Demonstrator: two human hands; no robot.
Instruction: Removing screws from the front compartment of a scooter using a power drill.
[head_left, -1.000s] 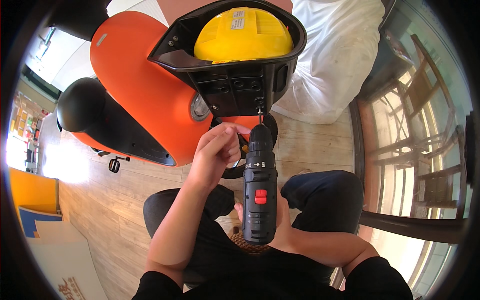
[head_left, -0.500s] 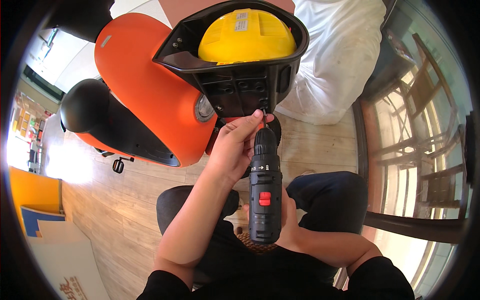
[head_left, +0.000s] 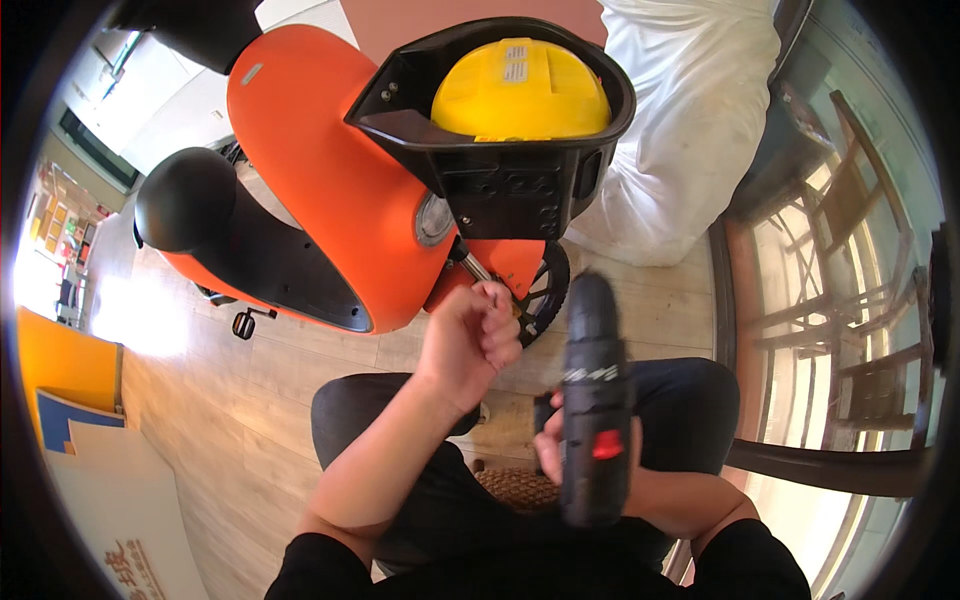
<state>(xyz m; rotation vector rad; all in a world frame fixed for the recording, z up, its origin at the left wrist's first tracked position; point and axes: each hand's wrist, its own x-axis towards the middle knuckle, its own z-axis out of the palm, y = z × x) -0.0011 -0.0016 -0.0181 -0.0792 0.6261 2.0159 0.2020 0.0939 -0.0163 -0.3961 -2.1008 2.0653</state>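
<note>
My right hand grips a black cordless drill with a red switch on top. The drill is blurred by motion and points away from me, clear of the basket. My left hand hangs in front of the scooter with its fingers curled closed; whatever may be inside them is hidden. Ahead is a black plastic basket on the front of an orange scooter, above both hands and touched by neither. A yellow helmet sits in the basket. A screw head shows low on the basket's near wall.
The scooter's black front wheel stands just beyond my left hand. White sheeting drapes something right of the basket. Glass with a dark frame runs along my right. A woven seat shows between my legs.
The drill has come away from the basket's lower edge, back and to the right. My left hand has dropped toward me from that edge and curled up. The view has shifted slightly.
</note>
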